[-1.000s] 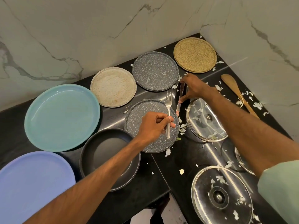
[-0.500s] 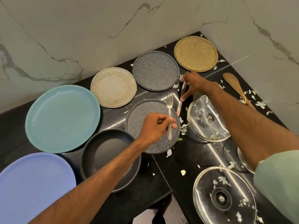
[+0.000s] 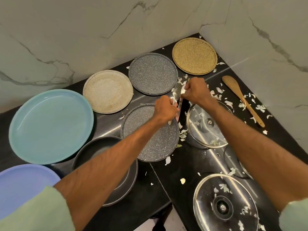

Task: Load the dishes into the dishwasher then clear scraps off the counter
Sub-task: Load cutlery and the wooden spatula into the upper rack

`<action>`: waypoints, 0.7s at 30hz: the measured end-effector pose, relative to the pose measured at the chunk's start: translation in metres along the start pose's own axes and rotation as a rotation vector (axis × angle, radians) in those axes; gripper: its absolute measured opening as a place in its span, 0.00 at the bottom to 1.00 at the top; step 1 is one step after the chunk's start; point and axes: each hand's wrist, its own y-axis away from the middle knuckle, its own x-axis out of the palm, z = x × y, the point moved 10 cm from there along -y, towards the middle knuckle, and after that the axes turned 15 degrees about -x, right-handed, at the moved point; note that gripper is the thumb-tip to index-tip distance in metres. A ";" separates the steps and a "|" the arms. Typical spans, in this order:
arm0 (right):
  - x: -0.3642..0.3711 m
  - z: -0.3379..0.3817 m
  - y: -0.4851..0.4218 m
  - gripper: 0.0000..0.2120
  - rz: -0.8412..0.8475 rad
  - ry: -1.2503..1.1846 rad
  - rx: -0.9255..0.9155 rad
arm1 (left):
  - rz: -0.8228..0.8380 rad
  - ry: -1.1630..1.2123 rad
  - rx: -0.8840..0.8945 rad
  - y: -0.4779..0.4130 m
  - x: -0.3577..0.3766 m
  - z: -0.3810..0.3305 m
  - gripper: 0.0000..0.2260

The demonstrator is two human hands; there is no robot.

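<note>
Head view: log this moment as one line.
left hand: grips fork | right hand: holds knife | speckled plate: under left hand | scraps: on counter

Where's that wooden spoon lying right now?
In the head view, the wooden spoon lies flat on the black counter at the far right, beside the marble wall, with white scraps around it and a glass lid to its left.

You face a black counter point(image 3: 191, 164) littered with white scraps point(image 3: 168, 160), under grey-veined white marble walls point(image 3: 100, 30). You see a teal plate point(image 3: 50, 125), a periwinkle plate point(image 3: 21, 185), a beige speckled plate point(image 3: 107, 91) and a mustard speckled plate point(image 3: 194, 55). The far grey plate point(image 3: 152, 73) and near grey plate point(image 3: 150, 139) are white-flecked. Your sleeves point(image 3: 33, 210) are pale green.
</note>
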 end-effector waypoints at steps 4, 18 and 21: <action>0.002 0.020 0.017 0.23 0.057 0.061 0.061 | -0.015 0.030 -0.050 -0.005 -0.004 0.009 0.01; 0.012 -0.011 0.011 0.23 0.088 -0.224 0.375 | -0.078 -0.184 -0.101 -0.028 -0.018 0.008 0.06; 0.013 -0.018 0.010 0.25 0.072 -0.234 0.379 | -0.107 -0.233 -0.097 -0.031 -0.026 0.002 0.07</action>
